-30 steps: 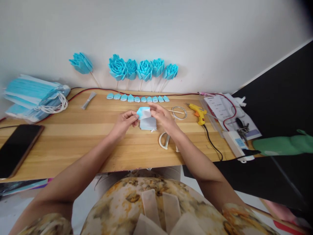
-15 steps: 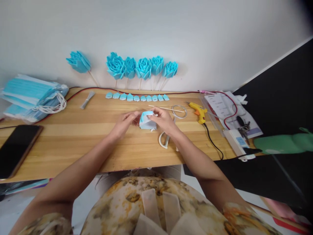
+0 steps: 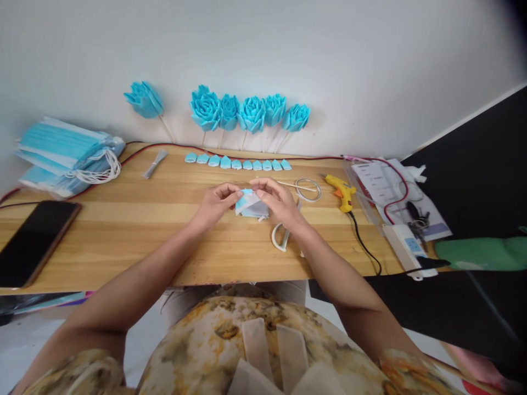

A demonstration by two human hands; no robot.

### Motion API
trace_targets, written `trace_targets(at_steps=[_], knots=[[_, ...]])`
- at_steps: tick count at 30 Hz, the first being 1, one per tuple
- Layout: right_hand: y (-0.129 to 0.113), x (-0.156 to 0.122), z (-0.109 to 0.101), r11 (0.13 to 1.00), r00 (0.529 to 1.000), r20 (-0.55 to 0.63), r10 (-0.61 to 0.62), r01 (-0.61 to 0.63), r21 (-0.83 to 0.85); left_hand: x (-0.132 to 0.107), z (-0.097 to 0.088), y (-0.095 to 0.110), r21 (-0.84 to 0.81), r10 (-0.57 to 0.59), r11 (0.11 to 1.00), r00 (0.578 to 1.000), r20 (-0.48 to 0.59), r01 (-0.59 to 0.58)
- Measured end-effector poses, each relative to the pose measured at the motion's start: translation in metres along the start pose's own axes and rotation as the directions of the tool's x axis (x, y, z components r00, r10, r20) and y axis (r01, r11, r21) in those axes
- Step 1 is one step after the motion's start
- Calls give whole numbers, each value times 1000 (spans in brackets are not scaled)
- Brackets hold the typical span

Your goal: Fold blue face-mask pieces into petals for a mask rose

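Between my hands is a small piece of blue-and-white face mask fabric (image 3: 247,201), with a white corner folded slantwise across it. My left hand (image 3: 214,205) pinches its left upper corner between thumb and fingers. At the opposite upper corner, my right hand (image 3: 282,202) pinches it too, thumb on top. White and grey layers show under the fabric; whether they are separate pieces I cannot tell. White-handled scissors (image 3: 280,246) lie partly hidden beneath my right wrist. Behind the hands runs a row of small folded blue petals (image 3: 236,164).
Blue flowers (image 3: 252,114) on sticks lean against the wall. Right of my hands lie a thin stick (image 3: 300,187), a wire coil (image 3: 309,201), a yellow glue gun (image 3: 346,196) and a power strip (image 3: 401,244). Left are masks (image 3: 61,145), a tied bundle (image 3: 155,164) and a phone (image 3: 37,241).
My left fingers have closed on the fabric's left corner. The white part now lies folded diagonally over the blue. The whole view has shifted slightly, so things appear further right.
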State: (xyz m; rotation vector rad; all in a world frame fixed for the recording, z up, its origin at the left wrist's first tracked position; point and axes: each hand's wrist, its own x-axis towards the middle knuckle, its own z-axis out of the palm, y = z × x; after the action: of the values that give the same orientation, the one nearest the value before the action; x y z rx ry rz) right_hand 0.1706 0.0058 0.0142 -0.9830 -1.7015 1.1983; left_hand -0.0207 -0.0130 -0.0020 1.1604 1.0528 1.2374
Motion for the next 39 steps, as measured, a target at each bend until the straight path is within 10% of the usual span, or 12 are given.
trace_targets(at_steps=[7,15,27,39], knots=[[-4,-5,4,854,925,-60,-376,321,-409,-2,3,3,22,48,999,999,-20,-47],[-3,-5,4,563,777,193,-599,579,-589,-2,2,5,-17,31,999,999,-24,-31],[-8,-8,-3,807,872,-149,-466,350,-475,-2,1,0,18,122,992,993,0,-122],[1,-2,0,731,884,33,-467,406,-548,-4,2,2,36,107,993,994,26,-108]])
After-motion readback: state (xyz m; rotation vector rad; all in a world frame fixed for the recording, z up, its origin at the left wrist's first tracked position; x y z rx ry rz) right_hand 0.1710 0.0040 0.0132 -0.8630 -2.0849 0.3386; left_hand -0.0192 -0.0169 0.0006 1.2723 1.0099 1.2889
